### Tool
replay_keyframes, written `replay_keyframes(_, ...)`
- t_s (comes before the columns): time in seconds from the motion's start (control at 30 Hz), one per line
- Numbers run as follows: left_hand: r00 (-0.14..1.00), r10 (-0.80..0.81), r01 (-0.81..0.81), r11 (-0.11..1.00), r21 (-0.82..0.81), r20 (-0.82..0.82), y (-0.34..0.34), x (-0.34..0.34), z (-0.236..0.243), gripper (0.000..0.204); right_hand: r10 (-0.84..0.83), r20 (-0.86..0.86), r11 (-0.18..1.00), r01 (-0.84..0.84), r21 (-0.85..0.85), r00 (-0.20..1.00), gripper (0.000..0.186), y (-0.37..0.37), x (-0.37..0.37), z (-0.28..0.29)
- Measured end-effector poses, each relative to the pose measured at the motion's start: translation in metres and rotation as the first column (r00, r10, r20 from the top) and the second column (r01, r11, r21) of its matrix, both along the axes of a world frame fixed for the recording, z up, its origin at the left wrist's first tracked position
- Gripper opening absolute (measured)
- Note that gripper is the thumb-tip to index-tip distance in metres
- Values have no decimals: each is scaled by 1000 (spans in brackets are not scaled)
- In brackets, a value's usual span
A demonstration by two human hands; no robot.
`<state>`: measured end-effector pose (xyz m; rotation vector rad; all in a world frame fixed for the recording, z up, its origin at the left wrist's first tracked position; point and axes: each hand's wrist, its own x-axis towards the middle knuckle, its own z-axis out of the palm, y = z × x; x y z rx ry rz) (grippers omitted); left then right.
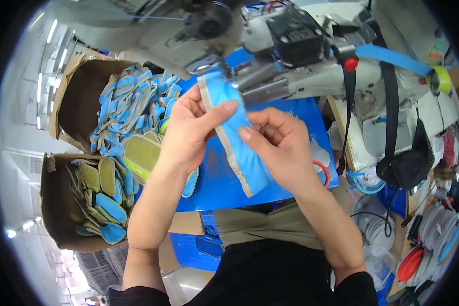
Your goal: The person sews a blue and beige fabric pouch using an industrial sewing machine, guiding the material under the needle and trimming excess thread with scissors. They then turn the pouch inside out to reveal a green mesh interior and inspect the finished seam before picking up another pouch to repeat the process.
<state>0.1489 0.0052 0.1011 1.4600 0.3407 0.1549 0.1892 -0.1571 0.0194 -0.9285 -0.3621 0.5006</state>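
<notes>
The left hand (191,122) has its grip clamped on the far part of a blue fabric strip (235,133) with beige edging; the right hand (280,143) pinches its right edge. The strip is over the blue counter (214,199), just beside the sewing machine (163,43), right of two cardboard boxes (55,204).
</notes>
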Motion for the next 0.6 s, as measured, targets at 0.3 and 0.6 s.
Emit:
replay_keyframes(0.3,999,45,-45,999,-14,-16,-7,8,1,35,43,-89,998,-38,54,995,15,-4,-5,3)
replay_keyframes(0.6,999,24,-24,1000,2,22,-3,16,5,33,76,-194,995,-61,82,978,21,-3,-3,13)
